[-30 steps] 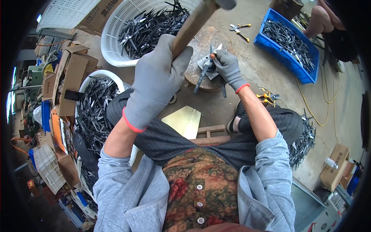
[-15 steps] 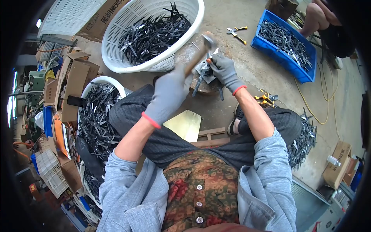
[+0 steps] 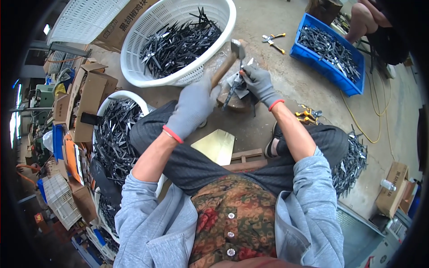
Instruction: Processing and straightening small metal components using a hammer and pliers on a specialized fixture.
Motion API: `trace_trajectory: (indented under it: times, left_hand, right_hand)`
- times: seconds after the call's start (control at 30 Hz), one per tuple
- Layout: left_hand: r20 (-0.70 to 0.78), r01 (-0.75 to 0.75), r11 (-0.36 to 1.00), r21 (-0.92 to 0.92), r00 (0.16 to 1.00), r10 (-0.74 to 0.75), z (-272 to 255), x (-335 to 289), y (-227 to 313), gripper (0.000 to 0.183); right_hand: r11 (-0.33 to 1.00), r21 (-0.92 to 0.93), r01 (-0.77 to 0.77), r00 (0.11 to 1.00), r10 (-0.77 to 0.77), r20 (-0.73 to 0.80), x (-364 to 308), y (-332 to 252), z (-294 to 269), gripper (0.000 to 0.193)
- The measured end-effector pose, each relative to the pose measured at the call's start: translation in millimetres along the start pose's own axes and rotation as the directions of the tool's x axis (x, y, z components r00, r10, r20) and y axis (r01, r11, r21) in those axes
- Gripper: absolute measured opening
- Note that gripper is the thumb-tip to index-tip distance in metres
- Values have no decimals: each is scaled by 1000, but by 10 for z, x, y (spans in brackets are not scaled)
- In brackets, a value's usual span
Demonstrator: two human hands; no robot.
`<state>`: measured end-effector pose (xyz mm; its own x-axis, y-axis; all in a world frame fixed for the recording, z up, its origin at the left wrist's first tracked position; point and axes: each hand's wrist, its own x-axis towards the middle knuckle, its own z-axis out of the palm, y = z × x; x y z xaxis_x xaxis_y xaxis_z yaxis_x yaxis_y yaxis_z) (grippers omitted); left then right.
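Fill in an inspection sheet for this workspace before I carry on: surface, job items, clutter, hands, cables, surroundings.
Surface: low block on a grey floor.
Job items: wooden-handled hammer, held over the block; metal parts on it.
Clutter: open pliers on the floor; dark pointed pieces heaped in a white basket.
Hands: left hand grips the hammer; right hand at the metal parts, exact hold unclear; both gloved.
Cables: yellow cable curving across the floor, right side.
Surroundings: cardboard boxes at left; another person's leg upper right.
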<state>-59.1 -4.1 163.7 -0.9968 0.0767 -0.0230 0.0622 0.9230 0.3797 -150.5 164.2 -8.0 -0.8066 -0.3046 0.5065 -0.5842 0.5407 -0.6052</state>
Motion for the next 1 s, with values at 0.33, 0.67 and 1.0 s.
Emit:
trace_trajectory:
  times: [0.33, 0.67, 1.0]
  left_hand:
    - [-7, 349, 830, -435, 920, -391, 469, 55, -489, 22]
    - [364, 481, 323, -815, 858, -362, 1326, 130, -470, 19]
    - [320, 447, 273, -852, 856, -406, 1346, 93, -396, 21]
  right_hand:
    - [962, 232, -145, 988, 128, 86, -18, 52, -12, 15]
    - [839, 394, -374, 927, 341, 154, -4, -5, -87, 15]
    - [671, 487, -558, 822, 527, 216, 155, -235, -723, 17]
